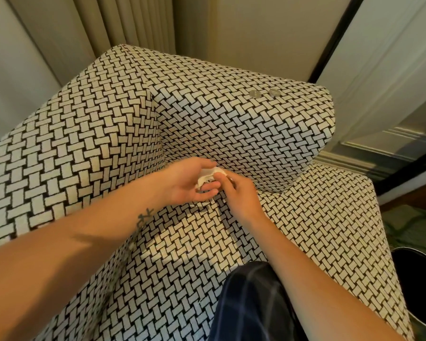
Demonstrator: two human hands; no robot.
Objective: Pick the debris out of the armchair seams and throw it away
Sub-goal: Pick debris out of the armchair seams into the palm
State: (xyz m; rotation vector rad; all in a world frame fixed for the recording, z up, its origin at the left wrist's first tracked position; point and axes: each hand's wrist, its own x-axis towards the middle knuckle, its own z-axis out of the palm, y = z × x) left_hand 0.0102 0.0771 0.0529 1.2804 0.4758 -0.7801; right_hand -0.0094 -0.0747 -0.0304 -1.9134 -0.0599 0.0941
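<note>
- The left hand (pixel 187 183) has its fingers (pixel 207 185) curled round a crumpled white paper wad (pixel 208 175), cupping it from below.
- The right hand (pixel 241 195) lies at 3 o'clock of it, bent fingertips (pixel 225 179) touching the wad. Whether they pinch the wad or a scrap from the seam I cannot tell.
- The wad sits just above the seam (pixel 271 191) where seat (pixel 194 242) meets armrest (pixel 244 124).
- It looks light, soft and easily squashed, and will likely shed crumbs if opened. It is best held closed in the whole palm, not by one loose edge.
- Two coins (pixel 264 92) lie on top of the armrest, at 1 o'clock from the hands. They are hard, flat and thin, and probably easier to slide to the edge than to pinch.
- The armchair (pixel 108 143) is covered in coarse basket-weave cloth, which may hide small bits.
- A dark round bin (pixel 413 271) stands on the floor at 4 o'clock, beside the chair.
- A checked trouser leg (pixel 251 303) rests on the seat, and pale curtains (pixel 123 20) hang behind.
</note>
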